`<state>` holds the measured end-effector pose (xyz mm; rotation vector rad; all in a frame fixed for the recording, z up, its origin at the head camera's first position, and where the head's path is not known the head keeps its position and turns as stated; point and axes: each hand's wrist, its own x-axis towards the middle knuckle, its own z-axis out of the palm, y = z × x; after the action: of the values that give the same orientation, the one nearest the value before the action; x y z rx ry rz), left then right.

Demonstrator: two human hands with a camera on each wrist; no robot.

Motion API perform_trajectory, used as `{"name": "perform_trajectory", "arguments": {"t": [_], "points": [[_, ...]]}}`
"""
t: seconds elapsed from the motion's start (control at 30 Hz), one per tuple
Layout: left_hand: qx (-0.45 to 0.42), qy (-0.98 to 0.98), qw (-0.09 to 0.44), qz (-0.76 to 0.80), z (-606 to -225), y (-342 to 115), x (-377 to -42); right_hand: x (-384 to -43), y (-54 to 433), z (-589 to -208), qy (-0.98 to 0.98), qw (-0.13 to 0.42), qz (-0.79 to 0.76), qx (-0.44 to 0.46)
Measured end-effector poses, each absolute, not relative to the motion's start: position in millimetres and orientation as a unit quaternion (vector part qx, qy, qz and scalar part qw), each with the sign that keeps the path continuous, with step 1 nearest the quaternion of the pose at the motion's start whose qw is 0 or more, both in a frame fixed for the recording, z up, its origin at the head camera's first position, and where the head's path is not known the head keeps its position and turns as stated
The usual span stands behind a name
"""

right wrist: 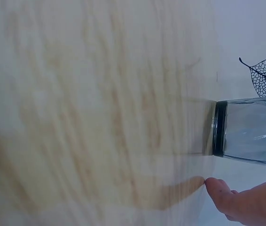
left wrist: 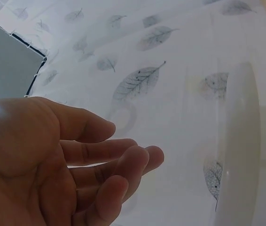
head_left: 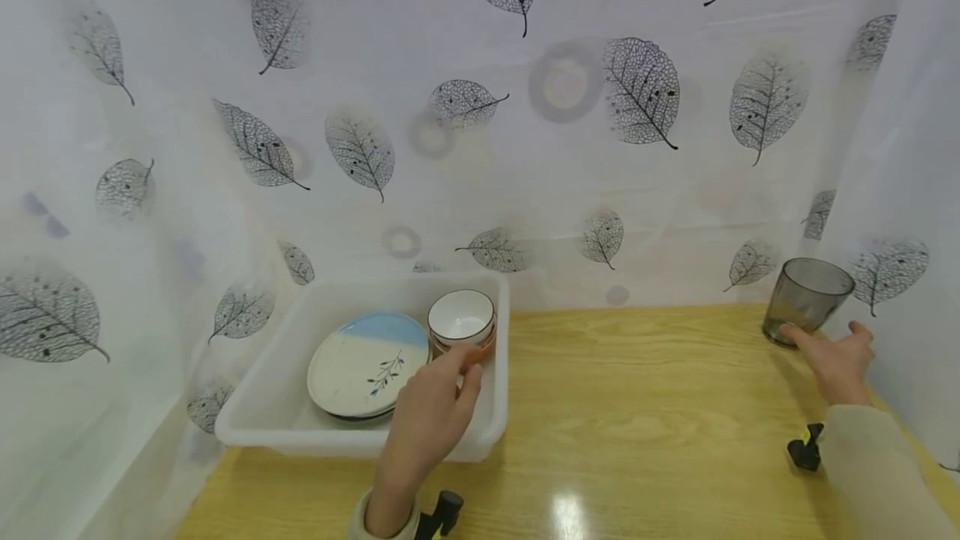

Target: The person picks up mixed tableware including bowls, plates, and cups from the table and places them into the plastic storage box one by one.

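My left hand (head_left: 431, 415) hovers over the front right part of a white plastic bin (head_left: 255, 432), fingers loosely bent. In the left wrist view nothing lies between its fingers (left wrist: 137, 160). Just beyond the fingertips sits a stack of small bowls (head_left: 461, 317), the top one white inside with a dark rim. Left of them lie stacked plates (head_left: 352, 373), the upper one cream and blue with a sprig. At the far right, a grey see-through glass (head_left: 810, 294) stands upright on the table. My right hand (head_left: 836, 361) is spread around its near side; whether the thumb touches it I cannot tell.
The bin stands at the left of a yellow wood-grain table (head_left: 637, 407). A white curtain (head_left: 675, 190) with leaf prints hangs behind and along both sides, close to the glass. Black wrist mounts (head_left: 806, 448) sit by both sleeves.
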<state>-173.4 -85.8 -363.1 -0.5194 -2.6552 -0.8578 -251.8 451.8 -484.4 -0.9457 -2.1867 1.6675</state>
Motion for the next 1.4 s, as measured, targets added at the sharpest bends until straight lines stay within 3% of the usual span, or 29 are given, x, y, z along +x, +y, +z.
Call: {"name": "perform_trajectory", "arguments": {"t": [0.27, 1.4], "points": [[-0.179, -0.927, 0.134, -0.302, -363.2, -85.8, -173.2, -254.8, 454.1, -488.4, -0.753, 0.114, 0.562, -0.322], [-0.179, -0.927, 0.151, -0.291, -364.0, -86.6, -178.3, -272.5, 452.4, -493.7, -0.787, 0.107, 0.539, -0.282]]}}
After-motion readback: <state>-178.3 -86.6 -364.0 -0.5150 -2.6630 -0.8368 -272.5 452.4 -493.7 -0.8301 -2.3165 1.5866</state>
